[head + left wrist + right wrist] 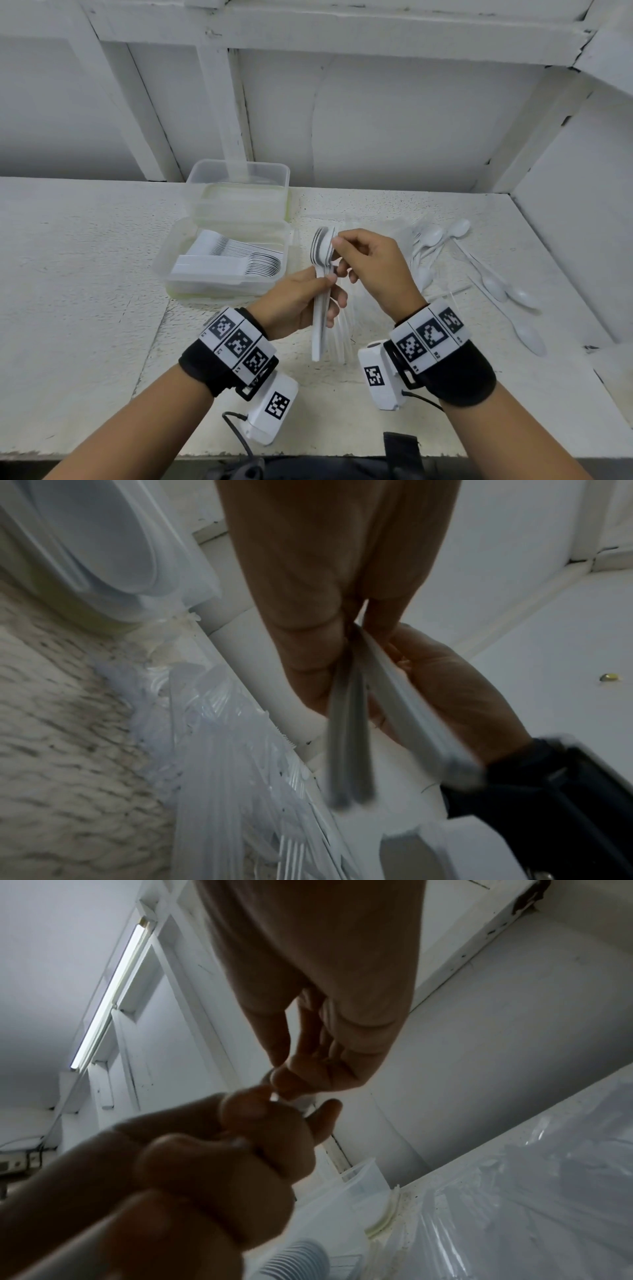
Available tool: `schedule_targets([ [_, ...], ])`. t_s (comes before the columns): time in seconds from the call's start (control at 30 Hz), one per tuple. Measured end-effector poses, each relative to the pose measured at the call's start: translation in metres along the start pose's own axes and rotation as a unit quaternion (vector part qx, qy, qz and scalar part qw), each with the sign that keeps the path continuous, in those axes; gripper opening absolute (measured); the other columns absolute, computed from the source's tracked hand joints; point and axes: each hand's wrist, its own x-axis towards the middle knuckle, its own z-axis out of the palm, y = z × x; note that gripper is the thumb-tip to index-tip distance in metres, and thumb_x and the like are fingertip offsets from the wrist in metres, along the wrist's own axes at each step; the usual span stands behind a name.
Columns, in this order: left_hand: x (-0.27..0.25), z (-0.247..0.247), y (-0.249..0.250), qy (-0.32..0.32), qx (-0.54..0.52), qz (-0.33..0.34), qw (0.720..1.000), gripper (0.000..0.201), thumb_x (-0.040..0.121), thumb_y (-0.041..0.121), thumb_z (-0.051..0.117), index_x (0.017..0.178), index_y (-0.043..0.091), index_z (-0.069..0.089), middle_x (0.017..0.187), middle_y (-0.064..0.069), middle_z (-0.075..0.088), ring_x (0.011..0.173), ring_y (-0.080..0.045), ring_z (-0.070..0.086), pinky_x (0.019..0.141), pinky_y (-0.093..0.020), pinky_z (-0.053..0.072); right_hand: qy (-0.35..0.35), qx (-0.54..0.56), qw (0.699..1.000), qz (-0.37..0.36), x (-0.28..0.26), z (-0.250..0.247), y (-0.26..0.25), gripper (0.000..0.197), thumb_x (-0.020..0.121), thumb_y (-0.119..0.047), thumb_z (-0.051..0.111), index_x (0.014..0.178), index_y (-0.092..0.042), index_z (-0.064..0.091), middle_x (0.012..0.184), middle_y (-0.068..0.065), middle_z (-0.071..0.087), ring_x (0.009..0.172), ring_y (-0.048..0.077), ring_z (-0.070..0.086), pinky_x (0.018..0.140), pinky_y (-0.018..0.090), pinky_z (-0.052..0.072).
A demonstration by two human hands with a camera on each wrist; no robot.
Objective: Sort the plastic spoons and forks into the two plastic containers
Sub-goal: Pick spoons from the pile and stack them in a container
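Note:
My left hand grips a stack of white plastic spoons by the handles, bowls pointing away from me. My right hand pinches the bowl end of that stack between thumb and fingers. In the left wrist view the handles hang blurred below my left hand. In the right wrist view my right hand pinches just above the left hand. The near container holds rows of nested spoons. The far container stands behind it; its contents are unclear.
Loose white spoons lie scattered on the right of the table. Pale forks lie beneath my hands on clear plastic wrap. A white wall closes the back and right side. The table's front edge is near my forearms.

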Motion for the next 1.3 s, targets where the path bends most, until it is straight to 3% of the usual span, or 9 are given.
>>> schedule_targets([
  [0.2, -0.002, -0.007, 0.008, -0.058, 0.09, -0.043, 0.993, 0.02, 0.098, 0.019, 0.041, 0.11, 0.003, 0.04, 0.059, -0.004, 0.062, 0.049, -0.016, 0.059, 0.055, -0.025, 0.051, 0.01, -0.067, 0.997, -0.022, 0.004, -0.004, -0.001, 0.008, 0.091, -0.026, 0.057, 0.088, -0.019, 0.057, 0.079, -0.008, 0.059, 0.067, 0.005, 0.053, 0.064, 0.02, 0.041],
  [0.37, -0.002, -0.002, 0.017, -0.093, 0.192, -0.051, 0.976, 0.021, 0.094, 0.023, 0.05, 0.086, 0.006, 0.042, 0.057, -0.001, 0.064, 0.045, -0.013, 0.059, 0.047, -0.022, 0.045, -0.066, -0.151, 0.985, -0.052, 0.013, -0.005, -0.004, 0.022, 0.092, -0.036, 0.052, 0.113, -0.03, 0.049, 0.11, -0.011, 0.053, 0.098, 0.007, 0.051, 0.083, 0.022, 0.042],
  [0.57, -0.003, 0.004, 0.02, -0.006, 0.178, -0.032, 0.983, 0.015, 0.086, 0.019, 0.058, 0.084, 0.01, 0.046, 0.043, -0.006, 0.057, 0.027, -0.013, 0.048, 0.035, -0.018, 0.04, -0.07, -0.09, 0.991, -0.064, 0.019, -0.005, -0.004, 0.03, 0.092, -0.033, 0.053, 0.07, -0.014, 0.058, 0.052, -0.019, 0.054, 0.051, -0.004, 0.049, 0.056, 0.008, 0.036],
  [0.87, -0.01, -0.014, 0.015, 0.071, 0.247, -0.006, 0.966, 0.024, 0.092, 0.03, 0.05, 0.079, 0.011, 0.051, 0.044, 0.006, 0.048, 0.031, -0.009, 0.038, 0.036, -0.016, 0.032, 0.106, -0.081, 0.986, -0.098, 0.028, -0.012, -0.001, 0.031, 0.093, -0.029, 0.055, 0.068, -0.011, 0.053, 0.058, -0.011, 0.048, 0.051, -0.005, 0.045, 0.055, 0.007, 0.036],
  [1.0, -0.017, -0.034, 0.022, 0.1, 0.308, 0.011, 0.946, 0.029, 0.096, 0.032, 0.043, 0.077, 0.012, 0.051, 0.045, 0.012, 0.04, 0.039, -0.005, 0.028, 0.038, -0.016, 0.023, 0.069, -0.137, 0.983, -0.101, 0.031, -0.018, 0.004, 0.035, 0.094, -0.039, 0.048, 0.074, -0.012, 0.058, 0.062, -0.009, 0.052, 0.055, 0.0, 0.045, 0.057, 0.018, 0.039],
  [1.1, -0.019, -0.051, 0.034, 0.107, 0.379, 0.016, 0.919, 0.032, 0.096, 0.033, 0.044, 0.072, 0.013, 0.052, 0.043, 0.011, 0.041, 0.039, -0.004, 0.03, 0.038, -0.017, 0.026, -0.011, -0.288, 0.941, -0.178, 0.031, -0.019, 0.01, 0.047, 0.089, -0.057, 0.04, 0.092, -0.019, 0.068, 0.086, -0.003, 0.064, 0.081, 0.013, 0.055, 0.073, 0.03, 0.042],
  [1.17, -0.021, -0.062, 0.042, 0.088, 0.416, -0.001, 0.905, 0.035, 0.094, 0.038, 0.048, 0.072, 0.013, 0.054, 0.042, 0.011, 0.041, 0.039, -0.004, 0.031, 0.04, -0.017, 0.028, -0.076, -0.395, 0.87, -0.284, 0.032, -0.018, 0.01, 0.049, 0.084, -0.06, 0.039, 0.098, -0.026, 0.07, 0.096, -0.005, 0.065, 0.091, 0.018, 0.056, 0.076, 0.036, 0.041],
  [1.23, -0.024, -0.072, 0.051, 0.061, 0.431, -0.021, 0.9, 0.043, 0.085, 0.054, 0.053, 0.072, 0.013, 0.056, 0.041, 0.01, 0.04, 0.039, -0.004, 0.031, 0.041, -0.017, 0.028, -0.122, -0.468, 0.79, -0.378, 0.032, -0.012, 0.011, 0.043, 0.082, -0.053, 0.043, 0.098, -0.025, 0.071, 0.091, -0.006, 0.068, 0.084, 0.02, 0.062, 0.068, 0.036, 0.045],
  [1.3, -0.026, -0.08, 0.059, 0.043, 0.432, -0.035, 0.9, 0.051, 0.069, 0.065, 0.054, 0.069, 0.015, 0.058, 0.042, 0.009, 0.039, 0.039, -0.005, 0.031, 0.04, -0.016, 0.027, -0.15, -0.473, 0.764, -0.413, 0.032, -0.002, 0.013, 0.039, 0.083, -0.043, 0.044, 0.095, -0.02, 0.072, 0.082, -0.006, 0.069, 0.073, 0.019, 0.065, 0.059, 0.03, 0.046],
])
